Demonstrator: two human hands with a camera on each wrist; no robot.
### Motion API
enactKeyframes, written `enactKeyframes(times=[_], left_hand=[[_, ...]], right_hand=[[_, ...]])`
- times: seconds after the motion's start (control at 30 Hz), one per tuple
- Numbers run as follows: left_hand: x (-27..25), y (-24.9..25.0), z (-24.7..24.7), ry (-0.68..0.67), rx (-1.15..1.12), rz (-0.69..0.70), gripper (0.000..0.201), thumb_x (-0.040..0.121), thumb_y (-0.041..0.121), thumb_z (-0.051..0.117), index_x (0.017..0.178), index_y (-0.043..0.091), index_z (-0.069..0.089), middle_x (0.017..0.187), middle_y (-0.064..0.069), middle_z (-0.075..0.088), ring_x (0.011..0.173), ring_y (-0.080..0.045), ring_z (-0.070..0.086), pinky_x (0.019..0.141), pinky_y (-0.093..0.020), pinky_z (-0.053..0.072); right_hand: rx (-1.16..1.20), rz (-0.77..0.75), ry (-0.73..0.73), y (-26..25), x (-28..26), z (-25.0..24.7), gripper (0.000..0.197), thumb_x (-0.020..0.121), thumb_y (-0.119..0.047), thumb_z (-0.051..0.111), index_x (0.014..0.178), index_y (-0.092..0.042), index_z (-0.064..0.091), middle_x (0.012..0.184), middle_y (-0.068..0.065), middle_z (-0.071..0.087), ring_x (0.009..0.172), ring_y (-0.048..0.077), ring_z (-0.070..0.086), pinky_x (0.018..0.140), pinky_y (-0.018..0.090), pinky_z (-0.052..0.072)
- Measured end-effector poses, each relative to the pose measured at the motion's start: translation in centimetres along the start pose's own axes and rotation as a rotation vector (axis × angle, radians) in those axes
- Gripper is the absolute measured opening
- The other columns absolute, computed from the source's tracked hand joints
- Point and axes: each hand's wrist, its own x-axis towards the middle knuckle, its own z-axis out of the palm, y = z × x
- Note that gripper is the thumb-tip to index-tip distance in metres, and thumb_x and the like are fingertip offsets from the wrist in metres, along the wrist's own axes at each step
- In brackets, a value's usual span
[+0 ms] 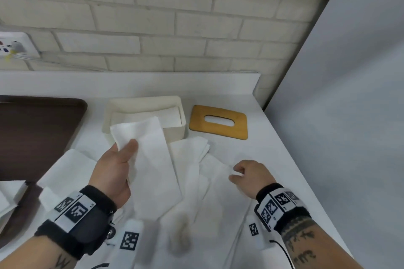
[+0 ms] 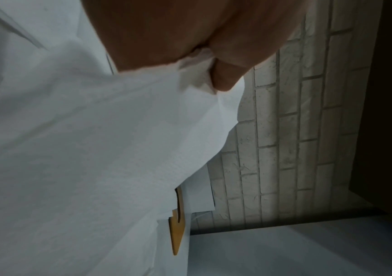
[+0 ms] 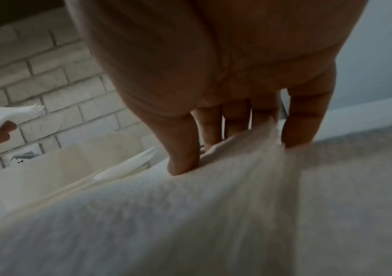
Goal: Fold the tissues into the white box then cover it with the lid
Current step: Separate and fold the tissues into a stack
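The white box stands open at the back of the table, with a folded tissue lying inside. My left hand grips a long folded tissue by its upper left edge and holds it lifted in front of the box; the thumb is on top and the fingers are hidden behind. In the left wrist view this tissue hangs from that hand. My right hand pinches a loose tissue lying on the table. Its fingertips press into that tissue. The wooden lid with its slot lies flat, right of the box.
Several more unfolded tissues overlap on the white table between my arms. A dark brown tray lies at the left. Behind is a brick wall with a socket. The table ends at the right beside a grey wall.
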Motion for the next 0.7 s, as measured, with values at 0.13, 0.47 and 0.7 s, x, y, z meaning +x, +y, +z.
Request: enactKeyframes(times=[0.13, 0.47, 0.7], left_hand=[[-0.2, -0.5, 0.0, 0.019, 0.005, -0.010, 0.029, 0.107, 0.022, 0.049, 0.133, 0.013, 0.061, 0.121, -0.017, 0.074, 0.109, -0.040, 0.071, 0.087, -0.048, 0.056], [-0.5, 0.9, -1.8, 0.011, 0.021, 0.024, 0.028, 0.107, 0.022, 0.048, 0.129, 0.012, 0.062, 0.108, -0.013, 0.078, 0.087, -0.029, 0.077, 0.074, -0.042, 0.057], [-1.2, 2.3, -4.3, 0.029, 0.023, 0.028, 0.027, 0.107, 0.024, 0.051, 0.127, 0.012, 0.064, 0.108, -0.013, 0.077, 0.091, -0.031, 0.076, 0.075, -0.041, 0.059]], right_hand=[[0.050, -0.054, 0.041, -0.4, 0.2, -0.1, 0.010, 0.089, -0.031, 0.068, 0.091, -0.027, 0.058, 0.098, -0.010, 0.061, 0.096, 0.015, 0.060, 0.089, 0.030, 0.051], [0.062, -0.223, 0.287, -3.1, -1.2, -1.7, 0.018, 0.084, -0.024, 0.075, 0.074, -0.028, 0.062, 0.089, -0.009, 0.062, 0.088, 0.014, 0.060, 0.084, 0.032, 0.052], [0.162, -0.525, 0.392, -6.4, -3.7, -1.7, 0.011, 0.087, -0.013, 0.074, 0.092, -0.020, 0.079, 0.077, -0.027, 0.056, 0.088, 0.012, 0.061, 0.088, 0.023, 0.047]])
